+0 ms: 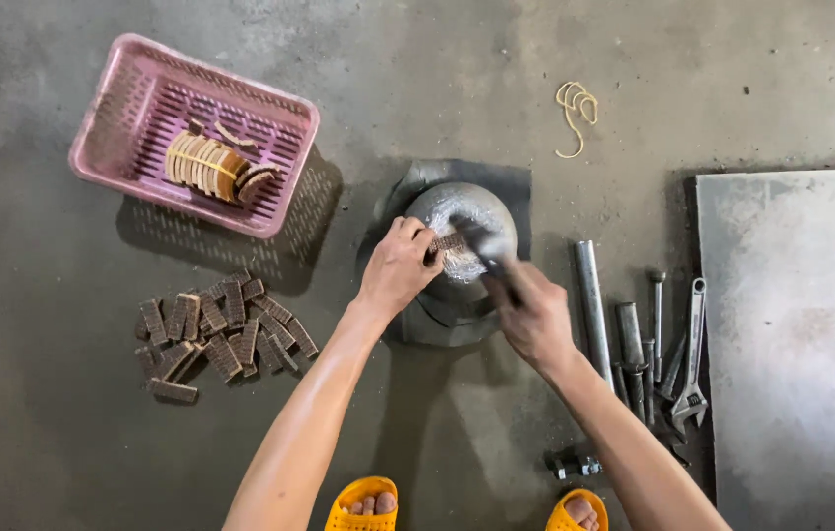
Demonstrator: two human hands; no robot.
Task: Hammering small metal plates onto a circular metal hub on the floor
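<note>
A round grey metal block (pixel 461 211) stands on a dark base on the concrete floor. My left hand (pixel 396 267) pinches a small brown ridged piece (pixel 448 243) flat on top of that block. My right hand (pixel 533 317) grips a hammer (pixel 492 251), blurred, with its head just right of the brown piece. A heap of several similar brown ridged pieces (pixel 221 334) lies on the floor to the left of my left arm.
A pink slotted basket (pixel 132 88) at the upper left holds a banded bundle of curved pieces. Metal rods, bolts and an adjustable wrench (pixel 693 354) lie at the right beside a grey metal sheet (pixel 801 334). Rubber bands (pixel 575 108) lie beyond. My orange sandals show at the bottom.
</note>
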